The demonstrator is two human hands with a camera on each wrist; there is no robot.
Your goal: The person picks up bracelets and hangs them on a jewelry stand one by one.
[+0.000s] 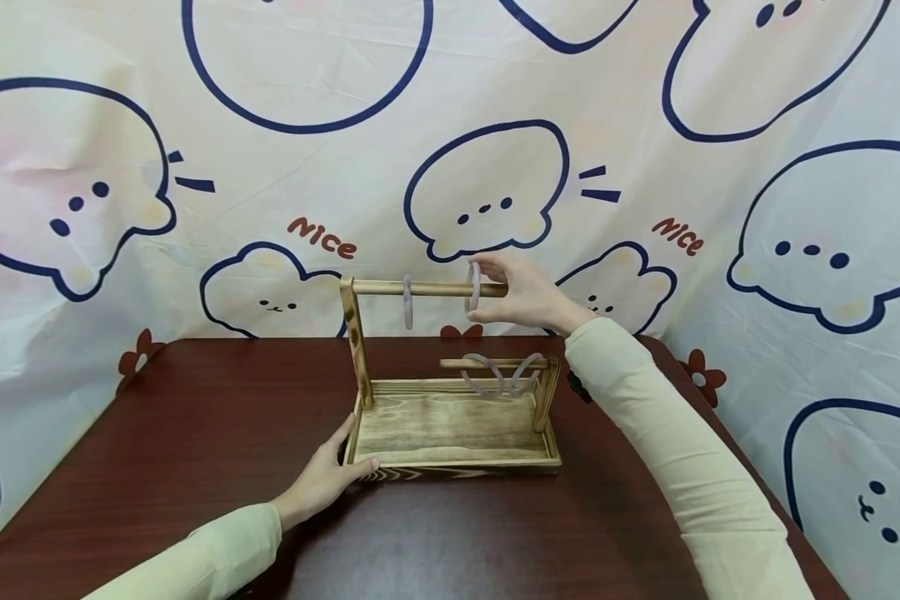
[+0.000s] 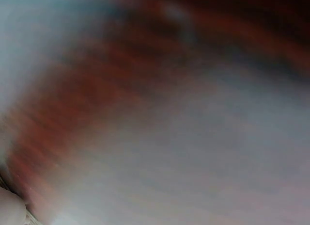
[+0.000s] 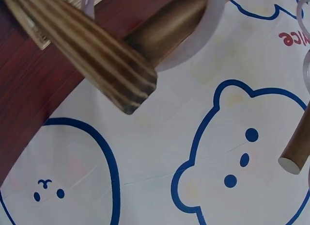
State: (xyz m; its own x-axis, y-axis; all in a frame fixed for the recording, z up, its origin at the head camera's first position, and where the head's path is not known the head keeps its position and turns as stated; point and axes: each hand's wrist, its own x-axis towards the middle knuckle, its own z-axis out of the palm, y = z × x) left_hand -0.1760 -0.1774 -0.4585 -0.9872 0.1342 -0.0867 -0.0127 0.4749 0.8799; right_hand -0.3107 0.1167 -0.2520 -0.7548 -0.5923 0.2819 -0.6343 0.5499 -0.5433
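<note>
Head view. A wooden stand [image 1: 450, 433] rests on a dark red table [image 1: 195, 433] before a cartoon-printed backdrop [image 1: 645, 108]. The stand has a shallow tray base, one tall post at its left end carrying a long upper rod [image 1: 427, 288], and a shorter lower rod [image 1: 495, 363] near its right end.

The right hand [image 1: 517, 292] is raised at the free end of the upper rod. Its thumb and fingertips [image 1: 487, 265] are curled narrowly round a pale translucent bangle [image 1: 474, 287], pinching it at top and bottom; the ring stands upright and encircles the rod just inside the tip. A second bangle [image 1: 408, 301] hangs on the same rod, farther from the fingers toward the post. Two more bangles [image 1: 498, 375] hang on the lower rod, below the right wrist.

The left hand [image 1: 330, 479] lies at the front left corner of the tray, fingers fairly straight against the side wall and thumb along the front edge, steadying the base rather than gripping it.

Judged progress: three rings already hang free and the fourth is threaded but still held, so the work appears close to complete if rings are going on. Whether it is going on or coming off cannot be told.

Right wrist view: close rod ends and a pale ring round one. Left wrist view: blurred, nothing legible.
</note>
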